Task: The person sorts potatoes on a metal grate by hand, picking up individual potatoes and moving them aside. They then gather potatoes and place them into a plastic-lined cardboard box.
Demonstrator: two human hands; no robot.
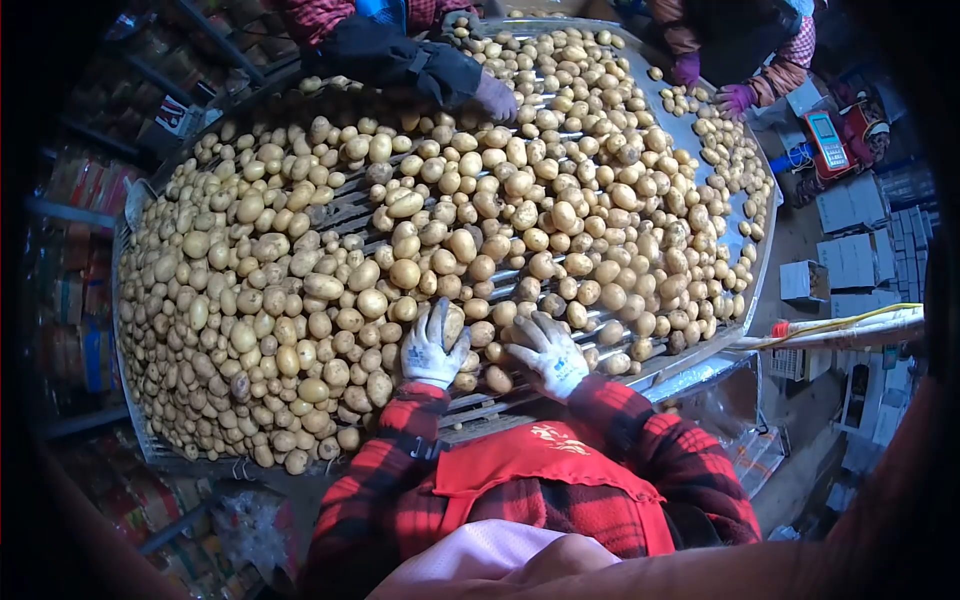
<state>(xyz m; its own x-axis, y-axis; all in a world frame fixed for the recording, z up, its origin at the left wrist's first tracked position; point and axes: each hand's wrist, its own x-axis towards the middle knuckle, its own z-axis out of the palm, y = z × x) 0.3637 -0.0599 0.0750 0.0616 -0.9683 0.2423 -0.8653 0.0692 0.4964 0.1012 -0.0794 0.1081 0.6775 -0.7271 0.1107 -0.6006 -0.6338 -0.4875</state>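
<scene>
A broad heap of potatoes (290, 330) covers a slatted metal sorting table. Both my hands wear white work gloves and rest at its near edge. My left hand (433, 350) lies over the potatoes, fingers stretched forward, with a single potato (454, 323) between its index finger and thumb. To the right, my right hand (551, 356) has its fingers spread, touching another potato (511, 338) on its left side. Neither hand is visibly closed around anything. A loose potato (497, 379) sits in the gap between the hands.
Bare slats (478, 408) show at the near edge. Across the table, one person's purple glove (496, 97) and another person's purple glove (737, 98) reach over potatoes. A handheld-looking red device with a screen (827, 140) and white boxes (852, 262) stand right. Stacked packages (85, 270) line the left.
</scene>
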